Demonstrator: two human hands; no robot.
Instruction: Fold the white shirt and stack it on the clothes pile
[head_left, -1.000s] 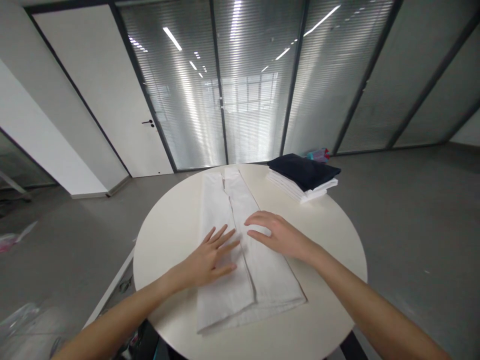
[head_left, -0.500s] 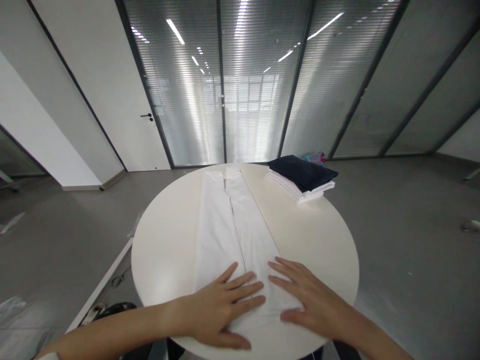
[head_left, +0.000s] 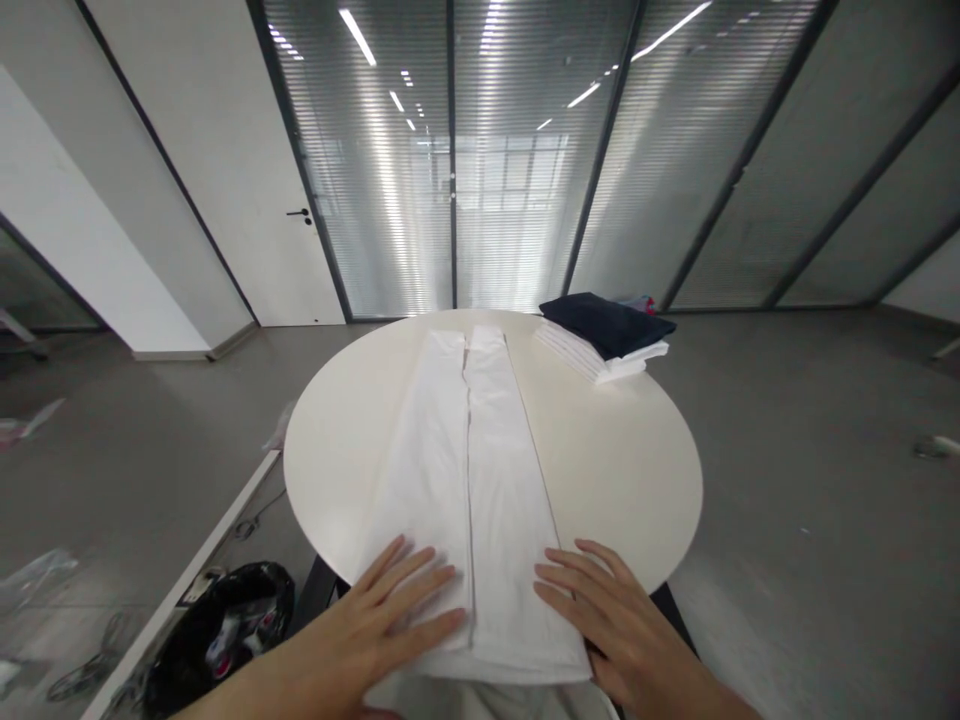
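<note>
A pair of white trousers (head_left: 499, 470) lies lengthwise on the round white table (head_left: 637, 470), its two legs side by side with a dark gap between them. The narrower ends point to the far edge, and the wider end reaches the near edge. My left hand (head_left: 390, 610) rests on the near part of the left leg, fingers spread. My right hand (head_left: 600, 610) lies on the near right edge of the cloth with fingers stretched out; its thumb is partly hidden by the hand and cloth edge.
At the table's far right sits a stack of folded white cloth (head_left: 600, 362) with a folded dark navy garment (head_left: 606, 325) on top. A black-lined bin (head_left: 217, 635) stands on the floor at left, near a white strip (head_left: 187, 580) and cables. Glass partitions stand behind.
My left hand has moved left and my right hand slightly down and right, so they are farther apart. The trouser legs now lie straighter, and the view has shifted.
</note>
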